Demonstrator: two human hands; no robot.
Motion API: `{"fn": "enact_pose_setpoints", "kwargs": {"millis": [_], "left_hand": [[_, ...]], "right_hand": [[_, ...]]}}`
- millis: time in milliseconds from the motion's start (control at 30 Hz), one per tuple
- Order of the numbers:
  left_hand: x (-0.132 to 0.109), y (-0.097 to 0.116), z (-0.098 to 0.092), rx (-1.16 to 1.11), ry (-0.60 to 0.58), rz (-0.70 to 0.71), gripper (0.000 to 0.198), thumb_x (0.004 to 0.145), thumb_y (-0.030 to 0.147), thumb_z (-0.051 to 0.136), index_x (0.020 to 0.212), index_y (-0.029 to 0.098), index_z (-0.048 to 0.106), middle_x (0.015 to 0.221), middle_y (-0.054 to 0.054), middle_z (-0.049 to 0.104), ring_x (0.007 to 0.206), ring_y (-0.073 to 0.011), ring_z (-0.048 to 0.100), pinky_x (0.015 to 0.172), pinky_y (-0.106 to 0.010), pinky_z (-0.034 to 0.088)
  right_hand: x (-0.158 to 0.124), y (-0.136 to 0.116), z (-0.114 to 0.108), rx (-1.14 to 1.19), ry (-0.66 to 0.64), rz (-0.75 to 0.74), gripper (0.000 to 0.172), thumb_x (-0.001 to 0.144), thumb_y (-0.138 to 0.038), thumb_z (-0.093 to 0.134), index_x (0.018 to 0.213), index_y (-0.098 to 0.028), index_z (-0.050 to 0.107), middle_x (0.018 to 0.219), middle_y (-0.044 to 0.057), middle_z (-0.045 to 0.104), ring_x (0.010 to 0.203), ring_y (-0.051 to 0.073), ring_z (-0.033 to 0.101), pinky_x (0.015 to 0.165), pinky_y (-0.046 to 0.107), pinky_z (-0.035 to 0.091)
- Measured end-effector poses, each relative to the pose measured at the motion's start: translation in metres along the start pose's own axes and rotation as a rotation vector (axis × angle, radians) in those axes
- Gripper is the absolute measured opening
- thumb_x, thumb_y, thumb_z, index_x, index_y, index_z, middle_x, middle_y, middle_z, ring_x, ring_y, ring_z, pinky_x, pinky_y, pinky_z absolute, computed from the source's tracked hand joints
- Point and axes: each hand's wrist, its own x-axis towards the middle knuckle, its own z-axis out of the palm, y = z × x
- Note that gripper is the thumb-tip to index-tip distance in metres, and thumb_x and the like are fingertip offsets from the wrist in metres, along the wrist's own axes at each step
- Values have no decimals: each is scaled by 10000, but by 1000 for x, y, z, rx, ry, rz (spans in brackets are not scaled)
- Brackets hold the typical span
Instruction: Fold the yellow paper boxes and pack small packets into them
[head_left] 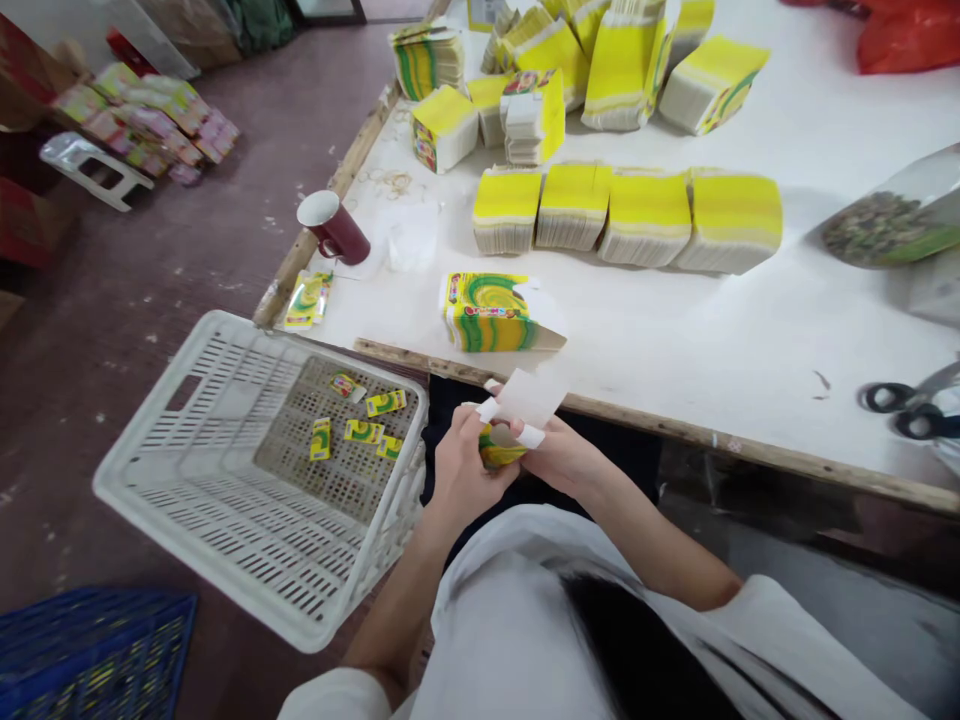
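Observation:
Between my two hands, just off the table's front edge, is a small yellow and green carton (501,452) with its white flaps standing up. My left hand (466,462) is closed around its left side, and my right hand (564,458) grips its right side near the flaps. Part of the carton is covered by my fingers. Just beyond my hands, a stack of flat printed cartons (495,325) lies on the white table (660,340). Several folded cartons (320,439) lie inside the white plastic crate (262,545) to my left.
Bundles of flat yellow cartons (649,215) stand in a row, with more piled behind. A maroon mug (341,232) sits near the table's left edge. Scissors (911,405) and a clear bag (885,215) are at the right. A blue crate (97,645) stands on the floor.

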Motion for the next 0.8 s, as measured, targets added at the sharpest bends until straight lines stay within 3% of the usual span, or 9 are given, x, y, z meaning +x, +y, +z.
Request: {"fn": "enact_pose_setpoints", "kwargs": {"millis": [100, 200, 300, 400, 533, 600, 700, 800], "left_hand": [[3, 2, -1, -37, -45, 43, 612, 724, 217, 686, 1259, 278, 395, 1063, -55, 581, 939, -241, 655, 751, -350, 543], [4, 4, -2, -111, -145, -77, 641, 736, 236, 694, 1272, 279, 343, 1032, -37, 590, 824, -206, 663, 674, -311, 524], [4, 2, 2, -174, -200, -183, 739, 732, 231, 687, 1345, 240, 275, 999, -45, 608, 790, -215, 667, 666, -323, 520], [2, -2, 7, -104, -110, -221, 818, 655, 197, 715, 1368, 190, 314, 1157, -132, 578, 1001, -289, 657, 828, -420, 534], [0, -4, -1, 46, -57, -236, 671, 672, 169, 732, 1284, 200, 457, 1186, -127, 594, 1105, -309, 620, 936, -472, 508], [0, -3, -10, 38, -78, -221, 563, 718, 229, 760, 1222, 214, 509, 1088, -89, 648, 1035, -278, 651, 886, -420, 534], [3, -2, -24, 35, -81, -184, 546, 719, 359, 812, 1182, 223, 557, 1045, -75, 691, 965, -252, 683, 836, -372, 555], [7, -2, -32, 6, -107, -153, 577, 706, 394, 829, 1202, 223, 589, 1091, -82, 715, 961, -247, 703, 864, -369, 564]], "right_hand": [[-1, 1, -7, -133, -42, -21, 598, 809, -561, 736, 1322, -273, 633, 1333, 92, 665, 1230, 265, 625, 1073, 444, 491], [-4, 1, -11, -425, -92, -182, 664, 885, -538, 653, 1472, -277, 487, 1511, 90, 516, 1360, 271, 519, 1137, 455, 427], [-5, 3, -10, -771, -93, -353, 609, 954, -337, 569, 1534, -267, 399, 1578, 82, 429, 1424, 255, 450, 1181, 432, 384], [-3, 6, -13, -969, -14, -480, 547, 966, -169, 444, 1504, -267, 460, 1566, 73, 449, 1460, 227, 410, 1209, 418, 356], [-1, 9, -24, -1016, 138, -582, 556, 971, -176, 459, 1518, -271, 435, 1520, 103, 503, 1427, 238, 461, 1187, 444, 385], [-3, 8, -28, -1076, 89, -586, 554, 969, -222, 505, 1517, -266, 436, 1554, 123, 455, 1440, 259, 441, 1164, 444, 406], [-6, 2, -34, -1159, -42, -562, 440, 966, -222, 527, 1401, -269, 575, 1598, 142, 378, 1426, 272, 457, 1108, 429, 457], [-8, -11, -41, -1154, -156, -568, 307, 934, -202, 595, 1221, -263, 686, 1536, 153, 453, 1373, 273, 512, 1073, 441, 475]]}}
